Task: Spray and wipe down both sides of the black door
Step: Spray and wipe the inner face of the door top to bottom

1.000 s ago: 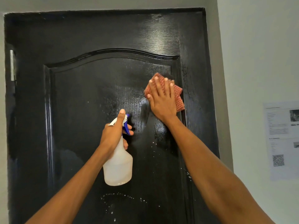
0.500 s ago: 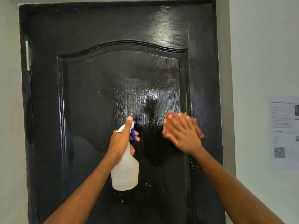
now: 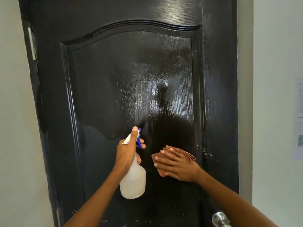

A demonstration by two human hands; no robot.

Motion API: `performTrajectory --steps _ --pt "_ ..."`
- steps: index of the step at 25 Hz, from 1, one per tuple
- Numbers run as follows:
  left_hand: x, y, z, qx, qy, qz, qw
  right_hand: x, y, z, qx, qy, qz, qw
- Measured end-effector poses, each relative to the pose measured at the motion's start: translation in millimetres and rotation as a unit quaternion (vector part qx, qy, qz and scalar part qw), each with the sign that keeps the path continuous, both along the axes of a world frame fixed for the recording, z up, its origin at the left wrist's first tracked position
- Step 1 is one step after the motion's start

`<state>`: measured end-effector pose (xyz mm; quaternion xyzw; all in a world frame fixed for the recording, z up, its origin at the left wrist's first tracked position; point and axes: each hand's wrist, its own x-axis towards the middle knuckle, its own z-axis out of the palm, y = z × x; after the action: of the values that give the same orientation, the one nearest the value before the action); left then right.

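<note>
While left hand (image 3: 127, 153) grips bottle (image 3: 133, 181), right hand (image 3: 177, 167) presses cloth (image 3: 188, 155) on door (image 3: 114, 79).

Pale walls (image 3: 277, 46), posted paper (image 3: 298, 120)

1. I'm indoors, facing a glossy black panelled door (image 3: 131, 79) with a round metal knob (image 3: 218, 218).
2. Plain pale painted walls (image 3: 277, 46) flank it.
3. A printed notice (image 3: 298, 120) is stuck on the wall to my right.
</note>
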<state>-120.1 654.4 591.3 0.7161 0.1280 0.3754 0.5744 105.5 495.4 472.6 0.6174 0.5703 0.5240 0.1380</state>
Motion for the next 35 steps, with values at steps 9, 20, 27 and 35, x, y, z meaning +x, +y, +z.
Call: performTrajectory --steps 9,20,27,35 --pt "-31.9 43.6 -18.7 -0.023 -0.010 0.074 0.997 -47.8 95.7 152.7 0.419 0.178 -0.053 0.889" --pt "-27.9 34.3 -48.0 -0.034 0.005 0.045 0.998 -11.4 37.3 -21.8 0.059 0.073 0.024 0.995" --pt "18.7 -23.8 -53.6 -0.015 0.039 -0.056 0.998 25.5 -70.0 70.7 0.321 0.157 -0.097 0.929" --pt "54.9 -75.0 -59.0 -0.007 0.055 -0.095 0.994 4.8 -70.1 -59.4 0.434 0.332 -0.150 0.824"
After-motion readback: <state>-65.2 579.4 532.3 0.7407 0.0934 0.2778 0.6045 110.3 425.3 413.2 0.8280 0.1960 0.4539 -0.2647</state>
